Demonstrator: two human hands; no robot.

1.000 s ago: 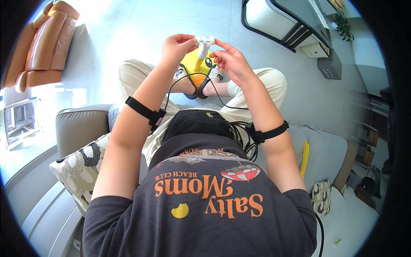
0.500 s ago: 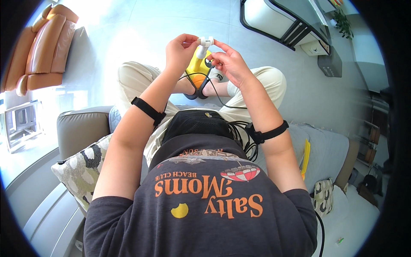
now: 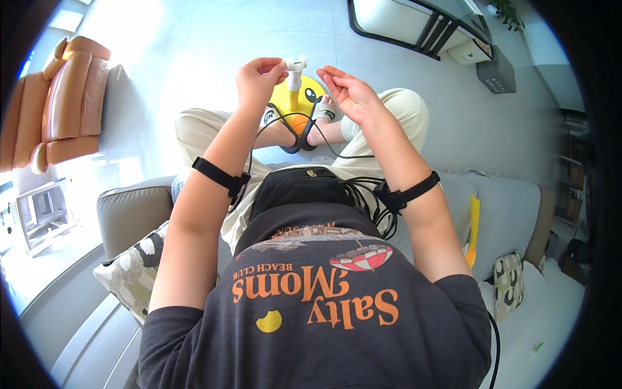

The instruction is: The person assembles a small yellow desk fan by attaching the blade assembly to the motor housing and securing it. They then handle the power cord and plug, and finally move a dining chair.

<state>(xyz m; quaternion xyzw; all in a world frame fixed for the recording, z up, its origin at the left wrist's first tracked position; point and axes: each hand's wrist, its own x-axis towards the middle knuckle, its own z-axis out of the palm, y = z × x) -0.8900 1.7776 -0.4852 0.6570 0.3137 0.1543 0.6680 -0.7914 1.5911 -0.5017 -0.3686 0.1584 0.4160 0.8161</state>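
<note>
A white plastic fitting (image 3: 297, 63) with short side pieces sits atop a white and yellow post (image 3: 295, 83). The post rises from a round yellow base (image 3: 280, 97) with a cartoon eye and an orange beak, on the floor between my feet. My left hand (image 3: 258, 79) pinches the fitting's left end between thumb and fingertips. To the right of the fitting, my right hand (image 3: 352, 94) hangs apart from it, palm partly turned in, fingers loosely extended with nothing visible in them.
Black cables (image 3: 337, 155) loop across my lap and between my legs. I sit on a grey sofa (image 3: 508, 207) with patterned cushions (image 3: 508, 279) and a yellow strip-like item (image 3: 474, 223). A brown leather armchair (image 3: 76, 97) stands far left, a black-framed table (image 3: 427, 32) far right.
My right hand has come off the fitting and moved right, its fingers straightening. My left hand still holds the fitting. The view has shifted, showing more of the yellow base.
</note>
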